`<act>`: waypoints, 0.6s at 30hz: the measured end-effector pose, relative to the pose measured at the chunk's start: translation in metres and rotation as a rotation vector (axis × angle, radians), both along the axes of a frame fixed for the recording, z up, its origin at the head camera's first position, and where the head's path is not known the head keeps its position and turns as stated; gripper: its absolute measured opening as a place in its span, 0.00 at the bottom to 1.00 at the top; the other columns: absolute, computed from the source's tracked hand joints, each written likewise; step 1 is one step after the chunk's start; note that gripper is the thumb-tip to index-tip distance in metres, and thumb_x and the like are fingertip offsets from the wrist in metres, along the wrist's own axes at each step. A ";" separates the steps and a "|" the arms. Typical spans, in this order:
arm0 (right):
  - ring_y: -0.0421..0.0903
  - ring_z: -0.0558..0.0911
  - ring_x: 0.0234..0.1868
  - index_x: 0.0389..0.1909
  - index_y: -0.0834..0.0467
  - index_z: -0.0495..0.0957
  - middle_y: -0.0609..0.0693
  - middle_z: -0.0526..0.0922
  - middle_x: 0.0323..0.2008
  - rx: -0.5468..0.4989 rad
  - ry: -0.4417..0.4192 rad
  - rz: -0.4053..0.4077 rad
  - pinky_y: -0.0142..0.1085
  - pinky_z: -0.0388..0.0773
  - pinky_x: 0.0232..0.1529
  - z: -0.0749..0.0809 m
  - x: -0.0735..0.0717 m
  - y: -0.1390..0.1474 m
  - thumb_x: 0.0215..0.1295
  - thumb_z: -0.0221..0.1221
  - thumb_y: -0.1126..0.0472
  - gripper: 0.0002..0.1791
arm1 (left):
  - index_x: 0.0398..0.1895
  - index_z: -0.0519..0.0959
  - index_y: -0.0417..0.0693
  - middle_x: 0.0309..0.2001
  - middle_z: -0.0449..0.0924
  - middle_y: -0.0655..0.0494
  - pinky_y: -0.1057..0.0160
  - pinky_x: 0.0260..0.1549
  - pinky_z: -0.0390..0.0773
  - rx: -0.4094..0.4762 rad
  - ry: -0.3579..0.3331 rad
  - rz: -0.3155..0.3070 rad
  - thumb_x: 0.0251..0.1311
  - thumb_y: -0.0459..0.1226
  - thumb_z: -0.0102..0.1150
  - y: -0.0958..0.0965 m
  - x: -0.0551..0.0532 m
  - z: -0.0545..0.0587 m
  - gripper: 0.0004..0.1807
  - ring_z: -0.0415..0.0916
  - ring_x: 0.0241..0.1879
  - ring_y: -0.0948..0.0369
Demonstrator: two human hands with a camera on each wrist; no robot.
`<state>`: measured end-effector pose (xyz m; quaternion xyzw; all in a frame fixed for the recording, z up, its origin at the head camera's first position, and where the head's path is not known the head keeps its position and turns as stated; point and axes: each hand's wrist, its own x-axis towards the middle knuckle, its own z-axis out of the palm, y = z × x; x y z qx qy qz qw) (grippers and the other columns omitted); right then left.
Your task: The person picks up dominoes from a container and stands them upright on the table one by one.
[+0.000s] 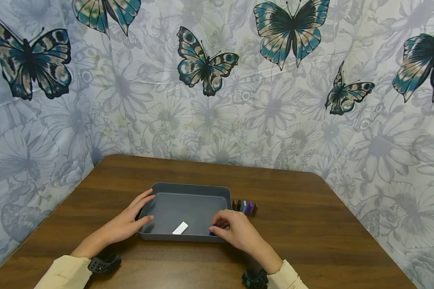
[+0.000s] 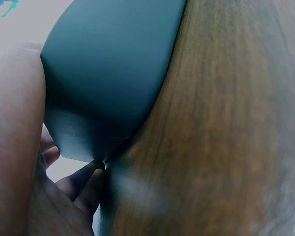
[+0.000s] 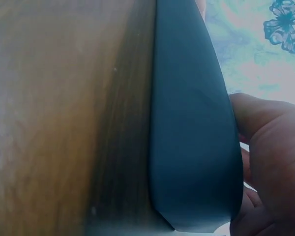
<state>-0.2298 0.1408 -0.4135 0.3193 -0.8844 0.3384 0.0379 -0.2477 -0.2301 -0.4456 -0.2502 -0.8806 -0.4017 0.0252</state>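
A dark grey rectangular tray (image 1: 187,237) lies on the table. Fingers spread and mostly straight, my left hand (image 1: 128,220) rests at its left rim; in the left wrist view the fingers (image 2: 91,189) touch the tray's side. Over the tray's front right corner, my right hand (image 1: 236,230) pinches a small purple block (image 1: 212,229), mostly covered by the fingers. A white rectangular block (image 1: 180,228) lies flat inside the tray, near its front wall. In the right wrist view the tray's wall (image 3: 194,123) hides the fingertips and the block.
Just right of the tray, several small blocks stand in a row: dark ones, a light blue block (image 1: 244,206), a purple block (image 1: 249,208) and a brown block (image 1: 254,210). The brown wooden table (image 1: 311,241) meets a butterfly-patterned cloth (image 1: 217,132) behind.
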 end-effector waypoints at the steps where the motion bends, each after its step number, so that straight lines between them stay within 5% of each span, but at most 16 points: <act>1: 0.31 0.84 0.36 0.38 0.49 0.85 0.38 0.86 0.36 -0.003 -0.001 0.000 0.29 0.83 0.41 0.000 0.000 0.000 0.70 0.67 0.55 0.03 | 0.79 0.58 0.36 0.82 0.43 0.41 0.27 0.63 0.61 0.000 0.002 0.000 0.75 0.43 0.58 0.000 0.000 0.000 0.37 0.46 0.78 0.32; 11: 0.36 0.86 0.41 0.39 0.50 0.83 0.40 0.85 0.38 -0.050 0.017 -0.012 0.36 0.85 0.46 -0.002 0.001 -0.002 0.68 0.68 0.62 0.04 | 0.78 0.58 0.35 0.82 0.43 0.40 0.26 0.64 0.59 0.007 0.005 -0.002 0.74 0.42 0.59 -0.001 -0.001 -0.003 0.37 0.46 0.78 0.32; 18: 0.43 0.88 0.46 0.44 0.56 0.82 0.49 0.86 0.44 -0.073 -0.048 -0.024 0.35 0.84 0.49 -0.002 0.002 0.001 0.67 0.68 0.63 0.08 | 0.78 0.58 0.35 0.82 0.43 0.40 0.26 0.64 0.59 0.007 0.005 -0.006 0.74 0.41 0.58 0.001 -0.002 -0.001 0.37 0.46 0.78 0.32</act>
